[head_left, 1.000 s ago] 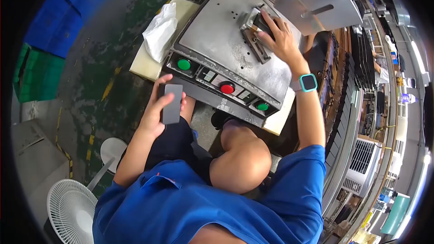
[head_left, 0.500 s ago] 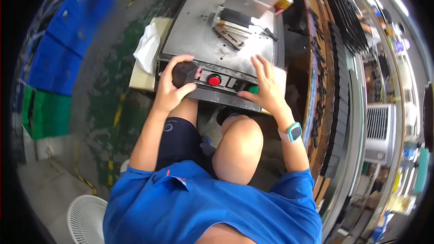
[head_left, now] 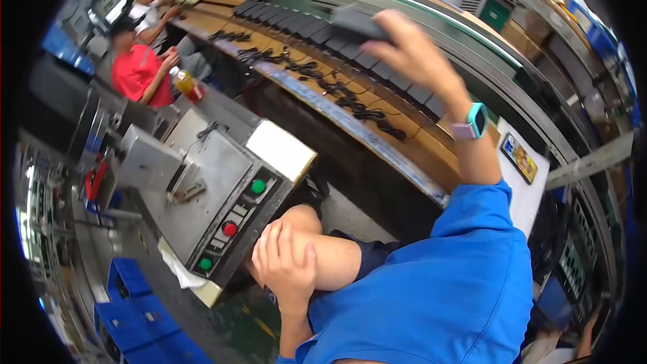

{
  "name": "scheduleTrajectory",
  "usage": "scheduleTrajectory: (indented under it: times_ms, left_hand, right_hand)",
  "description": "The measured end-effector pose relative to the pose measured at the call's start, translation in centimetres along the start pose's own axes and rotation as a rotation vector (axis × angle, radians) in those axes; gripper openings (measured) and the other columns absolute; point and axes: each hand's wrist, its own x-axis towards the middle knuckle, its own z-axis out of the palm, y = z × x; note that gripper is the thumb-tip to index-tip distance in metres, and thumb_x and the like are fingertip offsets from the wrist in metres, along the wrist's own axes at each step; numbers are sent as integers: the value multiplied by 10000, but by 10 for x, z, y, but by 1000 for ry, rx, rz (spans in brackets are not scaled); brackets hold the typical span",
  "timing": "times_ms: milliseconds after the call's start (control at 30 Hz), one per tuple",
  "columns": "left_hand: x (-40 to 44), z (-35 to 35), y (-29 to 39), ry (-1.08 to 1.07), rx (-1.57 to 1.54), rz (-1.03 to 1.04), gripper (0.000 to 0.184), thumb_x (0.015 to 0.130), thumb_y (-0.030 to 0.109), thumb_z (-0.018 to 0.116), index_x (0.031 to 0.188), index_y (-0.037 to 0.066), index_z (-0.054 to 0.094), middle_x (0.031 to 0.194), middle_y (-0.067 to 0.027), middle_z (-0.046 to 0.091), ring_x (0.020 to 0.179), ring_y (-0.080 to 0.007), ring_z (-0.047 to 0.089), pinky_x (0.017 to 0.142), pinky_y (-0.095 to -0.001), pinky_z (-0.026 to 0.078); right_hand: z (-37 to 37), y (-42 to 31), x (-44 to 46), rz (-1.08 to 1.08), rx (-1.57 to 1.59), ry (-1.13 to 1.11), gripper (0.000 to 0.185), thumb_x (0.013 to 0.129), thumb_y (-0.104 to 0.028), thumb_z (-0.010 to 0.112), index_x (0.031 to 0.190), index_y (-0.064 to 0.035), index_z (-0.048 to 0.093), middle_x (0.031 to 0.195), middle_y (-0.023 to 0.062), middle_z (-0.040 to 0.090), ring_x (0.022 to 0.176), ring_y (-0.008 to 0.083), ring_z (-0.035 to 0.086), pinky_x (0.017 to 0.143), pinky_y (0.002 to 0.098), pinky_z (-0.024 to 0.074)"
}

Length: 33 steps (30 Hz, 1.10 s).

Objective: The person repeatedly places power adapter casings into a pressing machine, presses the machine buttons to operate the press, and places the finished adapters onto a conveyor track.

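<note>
My right hand [head_left: 414, 50], blurred by motion, reaches over the long bench with its thumb and fingers around a dark rectangular power adapter [head_left: 357, 23]. Beneath it, a row of similar black adapters [head_left: 290, 23] lies side by side, their black cords [head_left: 344, 98] bundled along the wooden front strip. My left hand [head_left: 286, 263] rests on my bare knee, fingers stretched out, holding nothing. Near that knee stands the machine with a metal top plate [head_left: 222, 165]. Its front panel carries a red button [head_left: 230, 229] and two green buttons [head_left: 258, 186].
A metal fixture [head_left: 148, 162] stands on the machine plate. A bottle [head_left: 187, 85] stands behind it. Two people sit along the bench, one in a red shirt [head_left: 145, 71]. A phone [head_left: 519, 158] lies on a white surface to the right. Blue bins [head_left: 145, 323] are at lower left.
My view has swung right towards the bench. My left hand has let go of the black adapter and moved to my knee. My right hand has left the green button and now grips an adapter.
</note>
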Motion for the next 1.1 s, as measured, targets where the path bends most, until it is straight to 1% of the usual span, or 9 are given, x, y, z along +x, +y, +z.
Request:
scheduleTrajectory:
  times_ms: [133,300,333,467,500,633,733,900,1100]
  left_hand:
    - [3,1,-4,39,-99,-67,404,834,226,671,1186,28,675,1228,-140,681,1230,-349,586,1079,-455,396]
    - [16,3,-2,21,-115,-14,347,825,209,681,1129,42,681,1196,-135,686,1186,-347,599,1030,-451,425]
    - [19,3,2,12,-100,-3,342,822,198,685,1126,41,679,1203,-132,683,1185,-345,599,1036,-451,422]
    - [23,9,12,4,-106,9,350,827,197,691,1135,29,688,1215,-124,682,1211,-336,597,1066,-452,408]
    - [25,10,14,13,-112,13,343,830,200,689,1126,27,693,1211,-122,684,1210,-335,600,1070,-451,406]
    - [27,17,19,80,-148,22,320,830,209,684,1092,27,705,1180,-119,691,1185,-332,614,1051,-452,415]
    - [18,22,14,178,-221,18,289,828,208,678,1054,30,715,1156,-122,691,1156,-334,621,1019,-450,425]
    - [-6,22,-21,264,-442,5,331,874,272,623,1054,5,702,1218,-162,649,1182,-377,564,1028,-481,415]
    - [2,12,-90,414,-506,-154,284,927,215,608,1115,8,654,1233,-169,623,1216,-355,553,1065,-439,414]
  right_hand:
    - [-90,178,-70,340,-791,127,444,909,-269,723,1250,-25,579,1210,236,615,1118,412,613,919,485,525]
    - [-158,294,-190,863,-957,62,526,890,-354,730,1265,-24,566,1252,268,597,1116,490,596,957,536,494]
    - [-161,291,-188,994,-962,87,524,886,-358,726,1269,-37,569,1269,267,596,1132,496,590,971,545,487]
    - [-134,203,-158,642,-1249,195,413,876,-278,742,1188,-41,611,1168,228,624,1089,441,610,898,517,509]
    - [-127,214,-161,494,-1014,174,430,864,-291,757,1182,-31,626,1172,228,609,1086,433,604,891,515,503]
    - [-42,128,-146,694,-403,-259,1063,782,-725,727,1393,105,463,1448,387,404,1326,508,476,1089,486,432]
    - [3,118,-143,697,-270,-333,1138,718,-756,761,1306,185,508,1329,403,532,1315,492,510,1093,471,430]
    - [-15,96,-147,697,-167,-438,847,706,-562,892,1077,134,585,1067,297,651,1015,377,643,906,443,504]
    - [-13,101,-153,787,-339,-492,896,656,-341,899,1300,110,468,1309,317,476,1193,444,519,1008,461,457]
